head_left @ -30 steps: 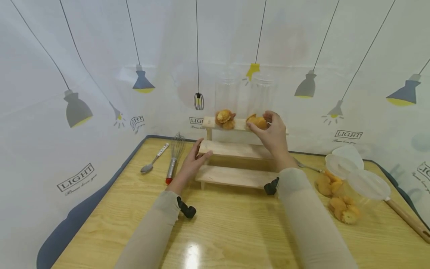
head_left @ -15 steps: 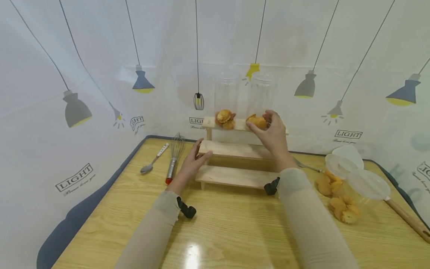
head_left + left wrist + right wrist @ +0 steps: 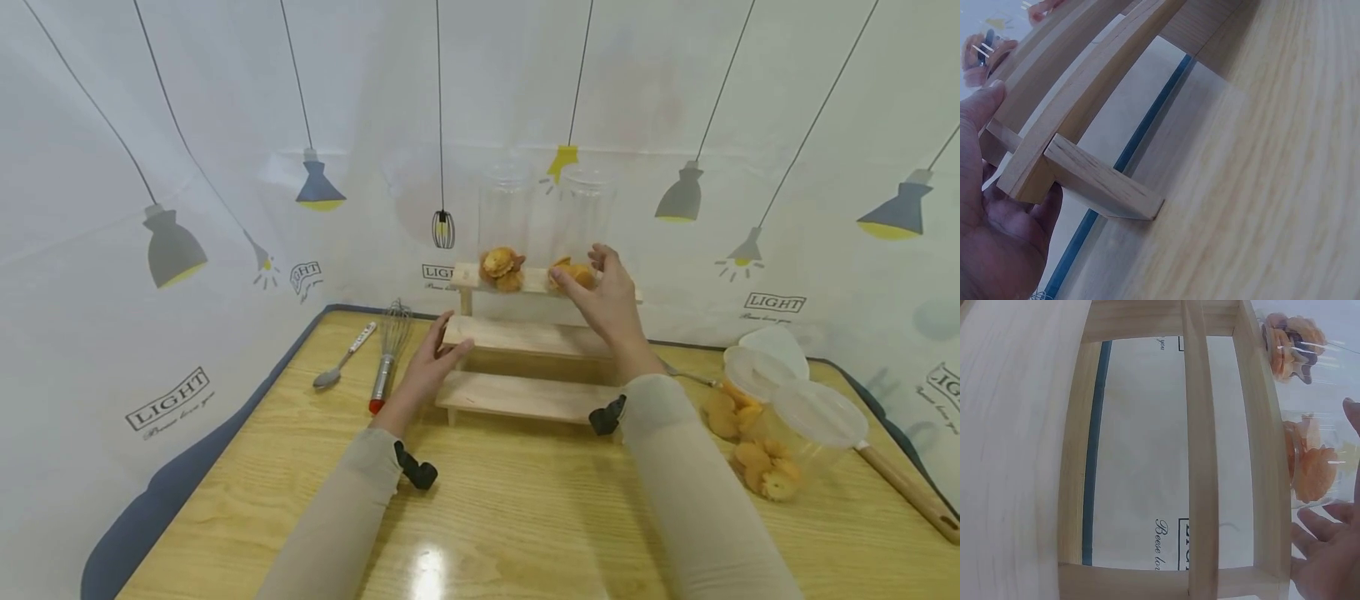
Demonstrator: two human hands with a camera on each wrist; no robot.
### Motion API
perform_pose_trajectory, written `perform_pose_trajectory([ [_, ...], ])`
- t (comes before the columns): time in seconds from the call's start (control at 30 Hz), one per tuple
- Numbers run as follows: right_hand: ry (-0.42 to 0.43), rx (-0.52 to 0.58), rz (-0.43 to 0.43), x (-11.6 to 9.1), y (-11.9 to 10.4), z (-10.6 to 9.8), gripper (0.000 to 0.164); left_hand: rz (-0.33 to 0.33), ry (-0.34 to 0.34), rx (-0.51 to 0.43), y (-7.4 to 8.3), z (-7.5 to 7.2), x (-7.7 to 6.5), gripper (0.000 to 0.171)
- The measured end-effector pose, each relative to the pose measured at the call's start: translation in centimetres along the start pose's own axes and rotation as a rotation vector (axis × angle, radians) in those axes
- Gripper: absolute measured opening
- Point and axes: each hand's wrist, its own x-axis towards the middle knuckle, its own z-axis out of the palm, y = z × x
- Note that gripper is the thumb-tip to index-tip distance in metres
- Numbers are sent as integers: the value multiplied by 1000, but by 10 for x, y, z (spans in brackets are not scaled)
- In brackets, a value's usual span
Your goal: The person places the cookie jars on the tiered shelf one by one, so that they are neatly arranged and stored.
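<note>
A three-tier wooden rack (image 3: pixel 525 392) stands on the table. On its top tier are two tall clear jars, a left jar (image 3: pixel 504 204) and a right jar (image 3: pixel 585 200), each with orange-brown cookies at the bottom. My right hand (image 3: pixel 613 302) holds the right jar low down, thumb across its front and fingers at its right side. In the right wrist view, thumb and fingers lie on opposite sides of that jar's cookies (image 3: pixel 1315 472). With my left hand (image 3: pixel 433 354) I grip the left end of the middle tier, thumb on top and fingers beneath the board (image 3: pixel 1072 103).
Left of the rack lie a spoon (image 3: pixel 345 358) and a whisk (image 3: pixel 387 358). To the right are a fork (image 3: pixel 690 375), two clear lidded jars of cookies (image 3: pixel 763 471) and a wooden-handled utensil (image 3: pixel 903 487). A printed curtain (image 3: pixel 360 100) hangs behind.
The head view shifts very slightly. Both hands stay where they were, one at the right jar and one at the rack's end.
</note>
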Motion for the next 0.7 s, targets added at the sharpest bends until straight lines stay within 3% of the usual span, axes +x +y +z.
perform_pose_trajectory([
  [0.3, -54, -170, 28, -2, -3, -16, 116, 7, -4, 7, 2, 3, -2, 81],
  [0.53, -102, -335, -5, -10, -3, -40, 112, 4, -4, 13, 3, 3, -3, 81],
  [0.7, -118, -349, -29, -31, 0, -65, 104, 10, -11, 11, 1, 1, -3, 80],
])
